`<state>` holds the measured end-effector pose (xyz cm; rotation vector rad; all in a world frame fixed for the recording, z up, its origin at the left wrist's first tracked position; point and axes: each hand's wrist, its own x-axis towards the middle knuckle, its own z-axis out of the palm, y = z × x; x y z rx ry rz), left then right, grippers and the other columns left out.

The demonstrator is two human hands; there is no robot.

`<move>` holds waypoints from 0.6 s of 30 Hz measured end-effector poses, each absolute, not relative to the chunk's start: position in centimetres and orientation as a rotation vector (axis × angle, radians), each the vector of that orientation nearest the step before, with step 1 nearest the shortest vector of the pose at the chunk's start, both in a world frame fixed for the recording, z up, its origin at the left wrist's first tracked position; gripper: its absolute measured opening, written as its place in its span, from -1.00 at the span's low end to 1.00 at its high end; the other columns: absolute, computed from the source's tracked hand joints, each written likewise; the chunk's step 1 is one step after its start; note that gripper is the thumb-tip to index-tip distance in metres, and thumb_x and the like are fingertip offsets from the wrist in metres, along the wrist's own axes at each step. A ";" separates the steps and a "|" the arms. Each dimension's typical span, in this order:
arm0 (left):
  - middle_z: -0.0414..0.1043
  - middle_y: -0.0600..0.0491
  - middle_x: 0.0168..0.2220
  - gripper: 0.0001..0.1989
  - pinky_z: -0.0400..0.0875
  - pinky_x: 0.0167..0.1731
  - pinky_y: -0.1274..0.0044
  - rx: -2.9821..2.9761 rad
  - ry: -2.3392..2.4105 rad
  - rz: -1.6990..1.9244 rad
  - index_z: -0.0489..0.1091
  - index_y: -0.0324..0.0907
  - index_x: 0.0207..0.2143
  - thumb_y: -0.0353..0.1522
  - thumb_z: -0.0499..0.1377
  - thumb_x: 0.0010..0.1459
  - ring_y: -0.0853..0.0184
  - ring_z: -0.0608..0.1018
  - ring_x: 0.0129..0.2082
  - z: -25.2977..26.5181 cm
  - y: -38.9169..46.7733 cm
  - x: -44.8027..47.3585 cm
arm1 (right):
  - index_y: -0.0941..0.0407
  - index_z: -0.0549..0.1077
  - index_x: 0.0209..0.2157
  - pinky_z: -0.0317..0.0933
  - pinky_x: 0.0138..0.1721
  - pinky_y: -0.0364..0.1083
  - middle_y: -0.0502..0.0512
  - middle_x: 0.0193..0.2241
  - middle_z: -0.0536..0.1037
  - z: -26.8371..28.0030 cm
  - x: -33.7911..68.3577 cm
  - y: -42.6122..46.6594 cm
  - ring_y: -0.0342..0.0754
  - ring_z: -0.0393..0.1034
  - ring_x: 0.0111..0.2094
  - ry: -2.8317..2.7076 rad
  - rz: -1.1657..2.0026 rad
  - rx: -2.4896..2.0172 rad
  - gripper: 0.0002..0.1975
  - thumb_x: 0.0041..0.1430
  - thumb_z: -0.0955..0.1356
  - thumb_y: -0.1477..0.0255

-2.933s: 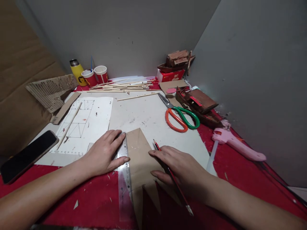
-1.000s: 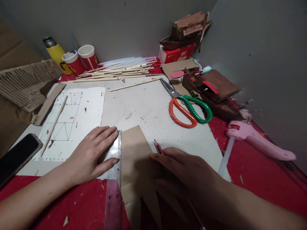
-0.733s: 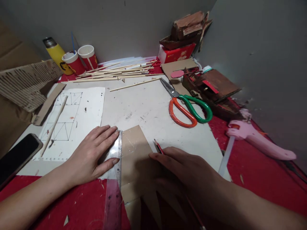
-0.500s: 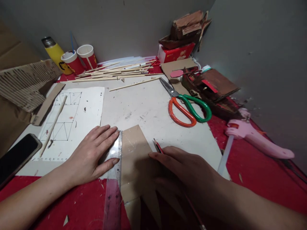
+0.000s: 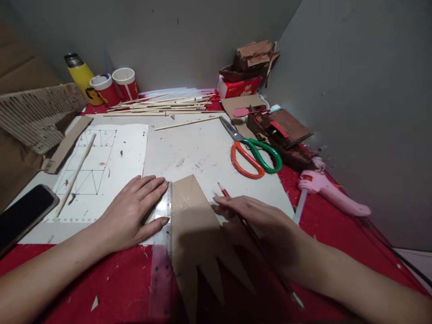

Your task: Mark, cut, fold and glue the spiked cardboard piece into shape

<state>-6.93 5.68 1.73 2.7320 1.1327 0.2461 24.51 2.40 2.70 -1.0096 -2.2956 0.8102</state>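
My left hand (image 5: 133,209) lies with its fingers stretched out, pressing on a clear plastic ruler (image 5: 162,265). The ruler runs along the left edge of a piece of brown cardboard (image 5: 192,220), whose near end is cut into several long points. Between the thumb and fingers of my right hand (image 5: 259,225) is a red and black pencil (image 5: 249,231), its tip pointing up and away just right of the cardboard. My right hand's shadow darkens the cardboard's lower part. Faint pencil lines show near its top.
Scissors (image 5: 251,148) lie beyond my right hand, with a pink glue gun (image 5: 334,191) to the right. A drawn paper sheet (image 5: 130,157) and a phone (image 5: 29,218) are on the left. Wooden sticks (image 5: 165,107), cups (image 5: 125,85) and cardboard boat models (image 5: 283,130) stand at the back.
My right hand has lifted slightly up and away with the pencil, uncovering more of the cardboard and its points. The camera view has shifted a little. My left hand stays on the ruler.
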 end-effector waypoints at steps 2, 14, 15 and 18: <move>0.22 -0.20 0.31 -0.33 0.18 0.22 0.06 2.741 1.138 0.245 0.10 -0.23 0.33 -0.13 0.12 0.27 -0.02 0.28 0.27 1.7 5.7 -6.9 | -0.06 0.29 0.18 0.44 -0.22 0.00 0.12 -0.13 0.61 4.6 24.2 2.1 0.06 0.54 -0.14 -2.162 0.816 -1.070 -0.59 0.36 0.24 0.52; 0.27 -0.23 0.27 -0.37 0.21 0.20 0.05 2.719 1.147 0.270 0.20 -0.28 0.28 -0.13 0.11 0.27 -0.05 0.32 0.23 1.7 5.5 -6.7 | 0.16 0.53 -0.25 0.25 -0.60 -0.21 -0.02 -0.56 0.49 2.6 16.2 7.4 -0.18 0.34 -0.56 -1.258 1.495 -1.133 -0.77 0.20 0.40 0.27; 0.27 -0.23 0.27 -0.37 0.21 0.20 0.05 2.716 1.146 0.261 0.20 -0.29 0.28 -0.14 0.11 0.27 -0.05 0.31 0.23 1.7 5.5 -6.7 | 0.16 0.52 -0.27 0.26 -0.60 -0.22 0.00 -0.54 0.51 2.1 15.9 7.6 -0.18 0.36 -0.55 -1.229 1.527 -1.133 -0.78 0.17 0.42 0.28; 0.27 -0.24 0.27 -0.37 0.22 0.20 0.06 2.713 1.134 0.258 0.21 -0.33 0.27 -0.15 0.12 0.26 -0.05 0.31 0.22 1.8 5.6 -6.6 | 0.16 0.49 -0.30 0.29 -0.59 -0.23 0.08 -0.44 0.59 1.6 15.8 7.5 -0.17 0.41 -0.51 -1.187 1.570 -1.151 -0.79 0.11 0.45 0.32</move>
